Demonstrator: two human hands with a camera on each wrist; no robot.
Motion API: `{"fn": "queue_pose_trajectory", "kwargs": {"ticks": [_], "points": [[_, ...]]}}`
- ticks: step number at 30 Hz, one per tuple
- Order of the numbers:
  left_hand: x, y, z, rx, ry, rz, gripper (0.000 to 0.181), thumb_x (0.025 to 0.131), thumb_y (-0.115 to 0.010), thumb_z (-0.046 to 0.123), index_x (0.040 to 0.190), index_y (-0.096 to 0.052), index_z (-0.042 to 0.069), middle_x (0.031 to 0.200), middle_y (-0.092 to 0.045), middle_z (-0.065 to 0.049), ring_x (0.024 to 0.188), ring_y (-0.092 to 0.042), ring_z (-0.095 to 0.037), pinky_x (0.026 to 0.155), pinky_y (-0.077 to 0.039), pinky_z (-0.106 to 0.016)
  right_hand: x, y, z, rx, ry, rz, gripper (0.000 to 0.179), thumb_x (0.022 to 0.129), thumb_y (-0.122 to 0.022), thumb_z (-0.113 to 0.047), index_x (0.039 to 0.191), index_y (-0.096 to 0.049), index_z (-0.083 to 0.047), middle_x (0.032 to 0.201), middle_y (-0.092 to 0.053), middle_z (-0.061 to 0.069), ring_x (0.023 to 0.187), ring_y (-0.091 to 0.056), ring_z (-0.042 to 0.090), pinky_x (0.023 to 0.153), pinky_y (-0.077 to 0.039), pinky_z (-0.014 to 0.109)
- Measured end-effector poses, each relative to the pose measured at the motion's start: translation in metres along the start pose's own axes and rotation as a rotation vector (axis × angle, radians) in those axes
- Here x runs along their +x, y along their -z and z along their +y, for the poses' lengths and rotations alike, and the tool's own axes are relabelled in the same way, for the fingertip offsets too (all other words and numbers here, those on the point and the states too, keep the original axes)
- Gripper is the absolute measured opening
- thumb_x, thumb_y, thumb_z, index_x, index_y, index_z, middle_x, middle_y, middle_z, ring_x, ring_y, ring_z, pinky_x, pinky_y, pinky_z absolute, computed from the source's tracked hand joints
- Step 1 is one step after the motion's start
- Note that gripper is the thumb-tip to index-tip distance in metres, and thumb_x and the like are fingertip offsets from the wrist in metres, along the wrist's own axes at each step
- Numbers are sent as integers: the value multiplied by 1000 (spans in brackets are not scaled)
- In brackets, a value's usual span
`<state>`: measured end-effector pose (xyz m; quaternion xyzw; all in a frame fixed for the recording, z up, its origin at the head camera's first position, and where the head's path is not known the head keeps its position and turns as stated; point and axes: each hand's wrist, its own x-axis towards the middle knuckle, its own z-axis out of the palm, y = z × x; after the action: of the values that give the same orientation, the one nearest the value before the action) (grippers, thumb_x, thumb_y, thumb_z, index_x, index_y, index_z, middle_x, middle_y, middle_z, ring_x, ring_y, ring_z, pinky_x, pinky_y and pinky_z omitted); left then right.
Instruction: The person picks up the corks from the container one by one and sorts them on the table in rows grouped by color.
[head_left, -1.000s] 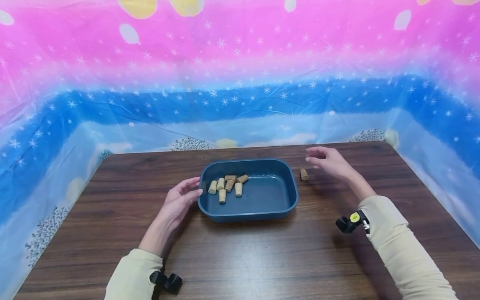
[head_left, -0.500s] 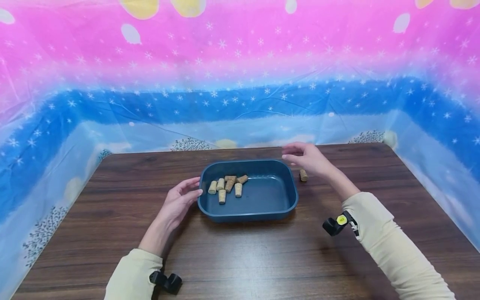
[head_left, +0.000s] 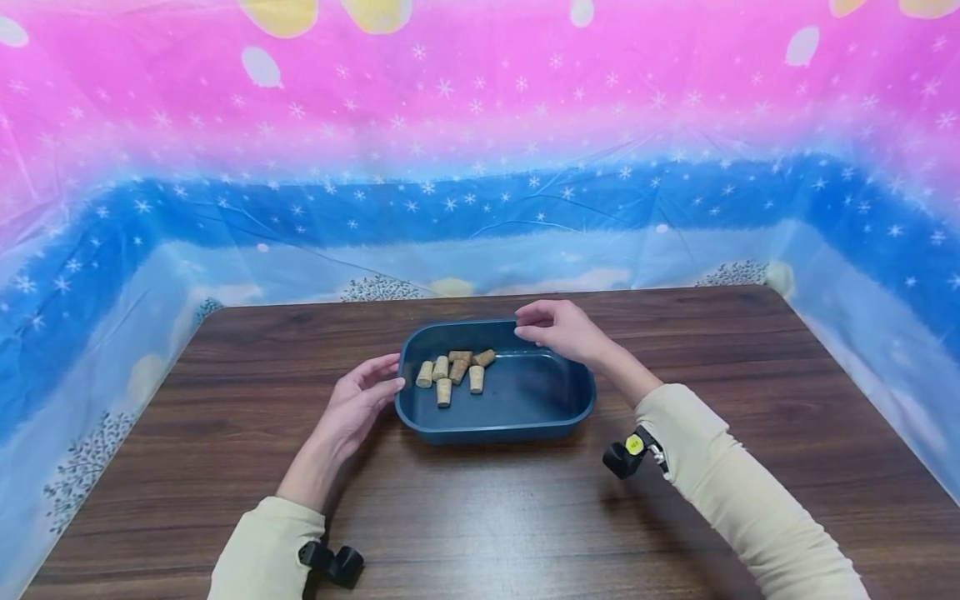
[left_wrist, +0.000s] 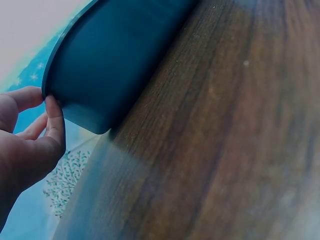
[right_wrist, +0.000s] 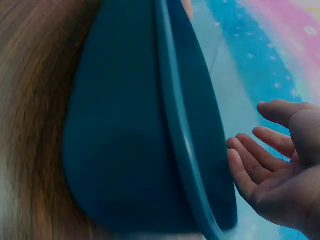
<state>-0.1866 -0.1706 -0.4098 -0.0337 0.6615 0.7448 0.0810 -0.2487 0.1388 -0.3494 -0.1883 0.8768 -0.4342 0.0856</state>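
Blue tray [head_left: 532,392] of corks [head_left: 444,393] touches left hand [head_left: 358,404].

Smooth plastic-looking tray [head_left: 525,431], rough matt corks [head_left: 445,392], glossy wood-grain table [head_left: 480,517], creased cloth backdrop [head_left: 480,192]

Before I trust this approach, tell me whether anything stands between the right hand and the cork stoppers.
Nothing visible does. In the head view, only the bare inside of the dark blue tray shows between the right hand and the nearest cork stopper.
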Motion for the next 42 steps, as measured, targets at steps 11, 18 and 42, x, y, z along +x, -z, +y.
{"fn": "queue_pose_trajectory", "kwargs": {"ticks": [11, 18, 42], "points": [[0, -1, 0, -11, 12, 6, 49, 94, -56, -1, 141, -42, -3, 134, -43, -16, 109, -53, -19, 90, -48, -23, 15, -28, -2, -17, 3, -41, 40, 95, -62, -17, 129, -57, 4, 120, -62, 16, 112, -58, 29, 90, -49, 40], [-1, -1, 2, -8, 15, 12, 49, 94, -57, -1, 141, -41, -3, 135, -42, -17, 112, -51, -21, 90, -48, -22, 17, -37, -1, -12, -20, -44, 40, 95, -62, -18, 129, -57, 3, 121, -62, 16, 112, -57, 28, 91, -49, 39], [-2, -1, 1, 3, 15, -3, 48, 96, -56, 2, 141, -40, -3, 137, -43, -19, 108, -53, -16, 90, -47, -22, 28, -67, 0, -162, -117, 62, 30, 90, -70, -19, 115, -68, -1, 110, -67, 12, 100, -61, 25, 83, -52, 37]]}}
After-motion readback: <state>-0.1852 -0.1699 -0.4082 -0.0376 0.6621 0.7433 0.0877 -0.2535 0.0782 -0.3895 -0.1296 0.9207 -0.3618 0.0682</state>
